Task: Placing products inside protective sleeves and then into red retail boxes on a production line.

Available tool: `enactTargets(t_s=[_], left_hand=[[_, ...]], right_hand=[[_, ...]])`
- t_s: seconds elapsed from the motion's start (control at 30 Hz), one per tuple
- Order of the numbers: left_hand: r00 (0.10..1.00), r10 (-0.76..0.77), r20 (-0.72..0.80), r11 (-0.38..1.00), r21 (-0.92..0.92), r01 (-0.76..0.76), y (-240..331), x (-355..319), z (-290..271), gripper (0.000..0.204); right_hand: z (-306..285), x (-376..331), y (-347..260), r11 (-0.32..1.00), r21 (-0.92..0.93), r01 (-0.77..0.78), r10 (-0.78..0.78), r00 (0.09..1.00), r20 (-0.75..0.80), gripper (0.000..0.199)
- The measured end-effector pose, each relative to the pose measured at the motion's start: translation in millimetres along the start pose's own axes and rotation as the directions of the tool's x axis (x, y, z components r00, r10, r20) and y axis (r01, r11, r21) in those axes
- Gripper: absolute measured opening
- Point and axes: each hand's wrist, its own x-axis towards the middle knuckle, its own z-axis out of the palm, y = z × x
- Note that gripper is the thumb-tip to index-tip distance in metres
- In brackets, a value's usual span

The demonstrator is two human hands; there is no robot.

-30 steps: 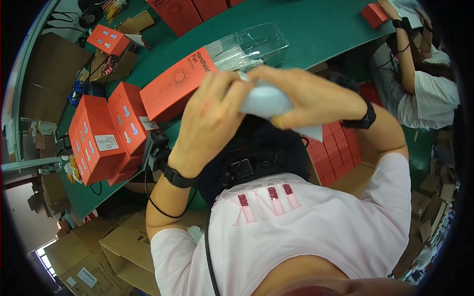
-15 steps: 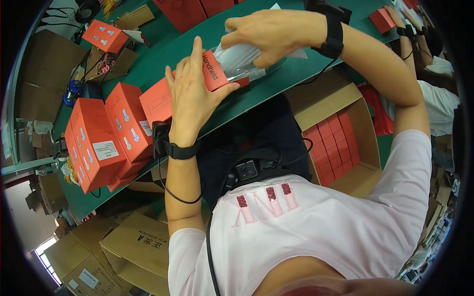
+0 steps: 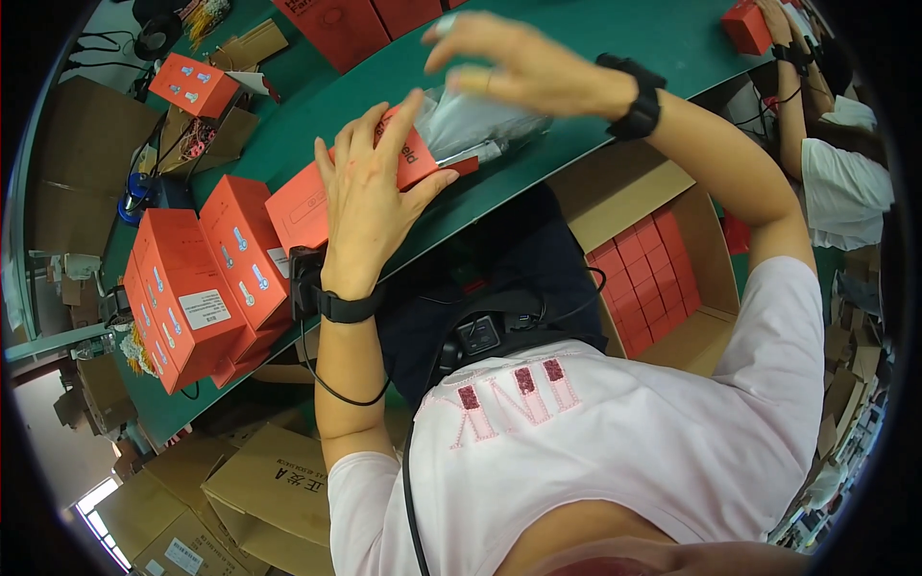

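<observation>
A long red cardboard box (image 3: 300, 206) lies slantwise on the green table, its right end open with a flap sticking out. My left hand (image 3: 368, 182) lies across the box and grips it, thumb near the open end. At that end a crinkled clear plastic bag (image 3: 471, 120) with something whitish in it lies against the box; whether it reaches inside is hidden. My right hand (image 3: 519, 72) hovers just above the bag, fingers apart and slightly blurred, holding nothing that I can see.
Upright red boxes (image 3: 182, 307) stand at the table's left. Another red box (image 3: 192, 84) sits beyond them by a small carton (image 3: 226, 139). Larger red boxes (image 3: 336, 29) line the far side. Below the table edge, a big carton (image 3: 715, 336) holds small red boxes. A co-worker's arm (image 3: 789, 106) shows at right.
My right hand has let go of the plastic-wrapped white item and lifted away from it. The bag now lies lower by the box's end. My left hand still holds the box.
</observation>
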Motion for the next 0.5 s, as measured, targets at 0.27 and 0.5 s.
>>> enactTargets(t_s=[0.27, 0.5], left_hand=[[0.985, 0.123, 0.117, 0.983, 0.119, -0.137, 5.9, 15.0, 0.6, 0.079], [0.995, 0.061, 0.083, 0.962, -0.272, -0.036, 0.7, 23.7, -8.2, 0.110]], right_hand=[[-12.8, -41.4, 12.6, 0.624, 0.165, -0.764, 0.751, 0.644, 0.145, 0.078], [-20.1, -54.8, -22.3, 0.458, 0.298, -0.837, 0.792, 0.537, 0.292, 0.070]])
